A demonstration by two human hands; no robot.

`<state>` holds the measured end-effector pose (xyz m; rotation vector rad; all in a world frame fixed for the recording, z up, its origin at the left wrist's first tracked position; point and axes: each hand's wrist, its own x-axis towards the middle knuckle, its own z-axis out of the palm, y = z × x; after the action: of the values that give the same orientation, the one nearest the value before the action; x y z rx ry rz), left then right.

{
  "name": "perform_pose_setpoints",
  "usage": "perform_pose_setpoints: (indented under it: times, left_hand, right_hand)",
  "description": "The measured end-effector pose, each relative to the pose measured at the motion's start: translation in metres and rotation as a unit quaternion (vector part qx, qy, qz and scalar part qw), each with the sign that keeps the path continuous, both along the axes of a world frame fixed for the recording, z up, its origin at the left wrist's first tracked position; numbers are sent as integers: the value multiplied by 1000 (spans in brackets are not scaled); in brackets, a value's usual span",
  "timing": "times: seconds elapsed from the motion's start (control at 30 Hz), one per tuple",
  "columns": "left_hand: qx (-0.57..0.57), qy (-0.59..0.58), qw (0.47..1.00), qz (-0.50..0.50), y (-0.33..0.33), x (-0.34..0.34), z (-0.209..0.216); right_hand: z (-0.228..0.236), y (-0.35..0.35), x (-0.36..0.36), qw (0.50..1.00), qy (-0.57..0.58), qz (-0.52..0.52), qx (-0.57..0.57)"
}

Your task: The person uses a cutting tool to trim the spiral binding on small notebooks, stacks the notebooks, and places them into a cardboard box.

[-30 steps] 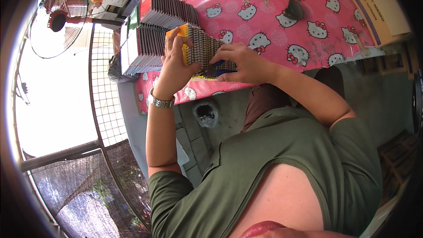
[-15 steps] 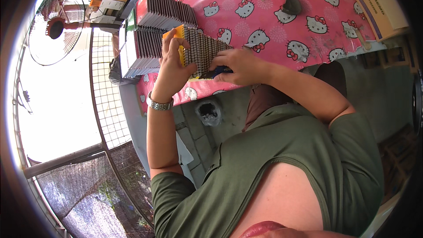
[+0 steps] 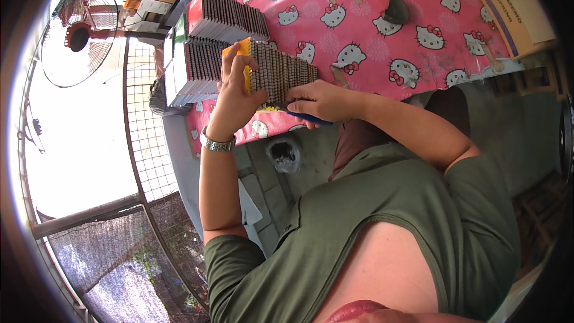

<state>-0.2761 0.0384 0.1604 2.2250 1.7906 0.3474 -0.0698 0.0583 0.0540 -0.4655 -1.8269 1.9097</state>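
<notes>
A tight row of spiral notepads (image 3: 278, 72) stands near the table's front edge, coil bindings facing up, with a yellow-orange cover at its left end. My left hand (image 3: 239, 78), with a metal watch at the wrist, grips that end, fingers bent over the top and thumb on the near side. Beside the row's right end, my right hand (image 3: 320, 103) pinches a thin blue-covered notepad (image 3: 317, 118), tilted over the table edge. Its fingertips are partly hidden beneath it.
Stacks of dark-bound books (image 3: 230, 15) stand behind my left hand. On the pink patterned tablecloth (image 3: 371, 42) lies a dark grey piece (image 3: 396, 10). A cardboard box (image 3: 508, 12) sits at the right, a fan (image 3: 78, 37) at the left. Below is a lined bin (image 3: 284, 154).
My right hand has drawn the blue notepad away from the row, toward me and slightly right. My left hand keeps its hold on the row's left end.
</notes>
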Motion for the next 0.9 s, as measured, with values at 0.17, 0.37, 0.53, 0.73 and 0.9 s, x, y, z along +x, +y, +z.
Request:
perform_pose_setpoints:
  times: [0.17, 0.37, 0.53, 0.73, 0.9]
  left_hand:
    - [24, 40, 998, 31, -4, 4, -6]
    - [28, 58, 998, 26, -1, 8, -8]
    - [28, 45, 998, 16, -1, 5, -9]
    - [25, 64, 997, 26, -2, 10, -9]
    - [57, 139, 988, 37, -6, 26, -10]
  right_hand:
    - [-10, 4, 3, 961, 42, -140, 236]
    - [-20, 6, 3, 942, 19, -158, 296]
    - [-23, 7, 3, 942, 30, -164, 290]
    - [-8, 6, 3, 997, -38, 26, -64]
    - [-23, 4, 10, 958, -4, -145, 247]
